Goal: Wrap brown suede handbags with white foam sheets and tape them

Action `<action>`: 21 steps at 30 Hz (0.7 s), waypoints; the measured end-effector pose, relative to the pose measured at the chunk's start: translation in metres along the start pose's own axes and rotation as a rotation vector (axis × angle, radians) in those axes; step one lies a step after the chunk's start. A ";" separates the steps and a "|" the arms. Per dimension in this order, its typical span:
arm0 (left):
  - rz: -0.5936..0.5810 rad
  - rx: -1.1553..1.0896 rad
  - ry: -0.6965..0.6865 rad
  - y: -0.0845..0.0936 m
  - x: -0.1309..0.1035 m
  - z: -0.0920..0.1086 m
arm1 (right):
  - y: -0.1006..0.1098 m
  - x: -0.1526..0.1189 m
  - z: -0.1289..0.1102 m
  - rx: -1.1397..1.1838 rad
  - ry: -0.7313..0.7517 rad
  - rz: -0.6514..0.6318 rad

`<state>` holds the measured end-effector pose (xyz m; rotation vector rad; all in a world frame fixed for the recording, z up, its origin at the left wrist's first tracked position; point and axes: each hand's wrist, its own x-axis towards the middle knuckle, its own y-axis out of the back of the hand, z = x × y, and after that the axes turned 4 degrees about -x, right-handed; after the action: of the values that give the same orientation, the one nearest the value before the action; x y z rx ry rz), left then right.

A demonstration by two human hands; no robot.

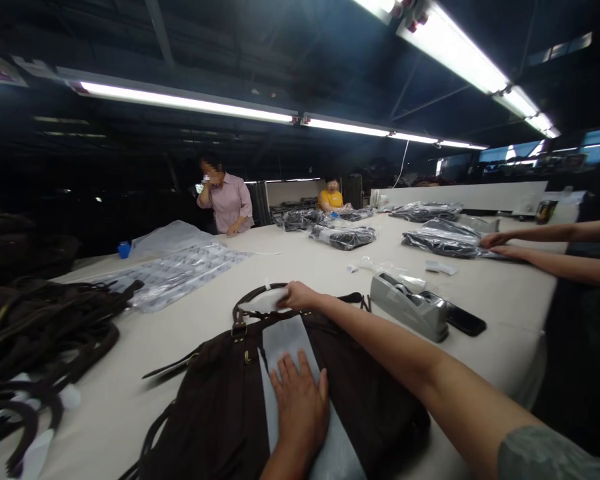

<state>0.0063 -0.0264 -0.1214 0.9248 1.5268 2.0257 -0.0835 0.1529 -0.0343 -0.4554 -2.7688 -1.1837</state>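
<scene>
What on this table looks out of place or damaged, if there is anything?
I see no clear damage or spill; the dark brown bag under the left hand looks whole where visible. Only the phone beside the tape dispenser seems slightly out of place, probably a personal item rather than a work tool.
</scene>
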 end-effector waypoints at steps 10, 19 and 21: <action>0.099 -0.084 -0.096 0.003 -0.007 -0.010 | -0.058 -0.101 0.027 -0.070 0.106 0.086; 0.169 -0.180 -0.166 0.009 -0.007 -0.015 | -0.053 -0.105 0.031 0.052 0.154 0.027; 0.171 -0.208 -0.165 0.020 -0.011 -0.017 | -0.052 -0.106 0.032 0.068 0.129 0.021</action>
<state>0.0022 -0.0513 -0.1074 1.1382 1.1600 2.1178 0.0025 0.1172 -0.1140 -0.3859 -2.6781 -1.0701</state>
